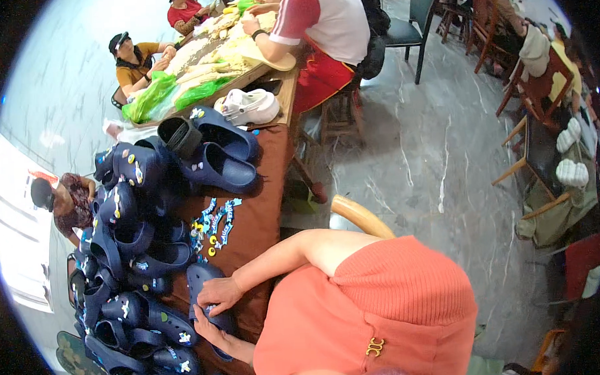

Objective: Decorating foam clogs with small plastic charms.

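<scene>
A navy clog point(199, 275) with holes in its top lies in front of me on the brown-covered table. My right hand point(219, 295) reaches over it from above, fingers bent and closed on its upper. Below that, my left hand point(216, 336) grips the clog's side near the heel, thumb and fingers partly hidden. Whether a small piece sits between my right fingertips is too small to tell. Just beyond the clog, small colourful shoe charms point(219, 227) in blue, white and yellow are spread on the brown cloth point(256, 219).
A large heap of navy clogs point(125, 207), many with charms, covers the far side. White clogs point(247, 106) stand by the neighbouring table point(284, 109), where several people sit around pale strips and green bags point(150, 99). A curved wooden chair part point(360, 215) stands behind my right arm.
</scene>
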`<state>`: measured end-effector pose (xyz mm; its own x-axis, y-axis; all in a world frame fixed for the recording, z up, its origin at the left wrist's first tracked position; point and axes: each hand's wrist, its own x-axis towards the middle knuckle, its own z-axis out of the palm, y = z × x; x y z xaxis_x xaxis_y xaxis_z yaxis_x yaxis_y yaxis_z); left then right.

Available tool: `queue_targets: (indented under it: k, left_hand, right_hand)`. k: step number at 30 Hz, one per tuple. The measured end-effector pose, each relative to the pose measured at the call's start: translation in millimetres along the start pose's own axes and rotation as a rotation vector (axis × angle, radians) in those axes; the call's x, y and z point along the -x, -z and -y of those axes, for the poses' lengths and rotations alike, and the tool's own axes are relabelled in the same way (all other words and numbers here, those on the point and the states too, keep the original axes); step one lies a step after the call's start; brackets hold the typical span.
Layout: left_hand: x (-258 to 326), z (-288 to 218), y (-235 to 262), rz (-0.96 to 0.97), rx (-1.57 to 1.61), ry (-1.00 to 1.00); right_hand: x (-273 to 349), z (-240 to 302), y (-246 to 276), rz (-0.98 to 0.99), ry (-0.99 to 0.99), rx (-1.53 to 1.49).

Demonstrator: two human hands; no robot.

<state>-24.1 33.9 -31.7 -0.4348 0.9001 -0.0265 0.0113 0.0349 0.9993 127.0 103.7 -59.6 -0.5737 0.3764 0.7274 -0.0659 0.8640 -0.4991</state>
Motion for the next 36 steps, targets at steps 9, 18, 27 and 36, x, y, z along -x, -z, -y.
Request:
queue_targets:
  k: [9, 18, 27, 36]
  left_hand:
    - [-3.2, 5.9, 4.9, 0.004, -0.067, -0.178]
    - [-0.7, -2.5, 2.2, 0.07, 0.096, 0.015]
    - [4.6, -5.6, 0.3, 0.008, 0.03, -0.007]
    - [-2.9, -4.0, -7.5, -0.03, -0.018, 0.032]
  right_hand:
    - [-7.9, -8.6, 6.2, 0.218, -0.049, -0.048]
    - [22.0, -3.7, -4.1, -0.012, 0.143, 0.115]
    - [17.1, 5.0, 0.1, 0.04, -0.031, -0.023]
    - [23.7, 5.7, -4.9, -0.003, 0.122, 0.078]
